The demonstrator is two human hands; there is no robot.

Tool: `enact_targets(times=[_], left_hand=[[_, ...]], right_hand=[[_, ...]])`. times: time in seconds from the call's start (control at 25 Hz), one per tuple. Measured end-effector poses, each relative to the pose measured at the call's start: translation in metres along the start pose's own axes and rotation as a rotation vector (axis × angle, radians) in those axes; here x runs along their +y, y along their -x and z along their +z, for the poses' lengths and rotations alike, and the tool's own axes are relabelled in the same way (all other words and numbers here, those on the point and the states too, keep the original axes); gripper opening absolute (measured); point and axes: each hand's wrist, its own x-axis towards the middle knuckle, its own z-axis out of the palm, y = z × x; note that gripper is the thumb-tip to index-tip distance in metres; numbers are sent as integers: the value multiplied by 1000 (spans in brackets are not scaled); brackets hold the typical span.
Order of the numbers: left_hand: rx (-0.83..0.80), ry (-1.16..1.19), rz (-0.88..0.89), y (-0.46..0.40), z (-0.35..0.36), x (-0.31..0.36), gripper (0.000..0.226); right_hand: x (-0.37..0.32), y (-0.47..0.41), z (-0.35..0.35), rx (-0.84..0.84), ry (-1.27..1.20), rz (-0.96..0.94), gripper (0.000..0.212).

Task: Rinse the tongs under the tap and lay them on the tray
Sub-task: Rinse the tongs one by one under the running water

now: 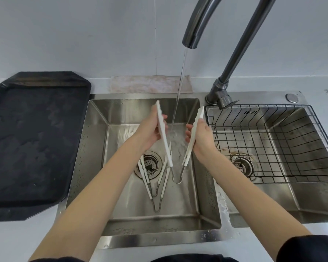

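Head view shows the left hand (pixel 150 129) and right hand (pixel 201 137) each grasping one arm of the spread tongs (pixel 178 148) under the tap (pixel 190 35) stream, the black tray (pixel 32 138) at nine o'clock on the surface.

Pale kitchen corner, evenly lit, steel and white throughout.
Smooth grey-white wall (pixel 83 35) behind, split by one thin vertical seam; white bench (pixel 320 231) wrapping a stainless double sink (pixel 155 239), left basin beside right basin, each with a round drain; black wire rack (pixel 273 140) seated in the right basin; small round steel cap (pixel 292 97) on the sink's back ledge; pinkish-white cloth (pixel 150 84) flat against the foot of the wall; water droplets scattered on the divider between basins; soft, shadowless light.
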Motion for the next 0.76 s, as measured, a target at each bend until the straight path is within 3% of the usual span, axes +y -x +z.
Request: enact_targets(times=[0.12,0.24,0.32,0.52,0.76], left_hand=[[112,-148,-66,5,-19,-22,42],[67,-351,-44,13,-35,-46,34],[38,-455,-73,14,-48,-62,43],[101,-510,-181,9,-78,-100,57],[277,-643,-173,4,-99,-136,51]], right_hand=[[21,4,4,-3,31,23,30],[45,7,7,-20,83,36,37],[61,10,5,-38,162,44,41],[98,7,-7,-25,265,163,45],[134,-4,-14,-18,312,197,43]])
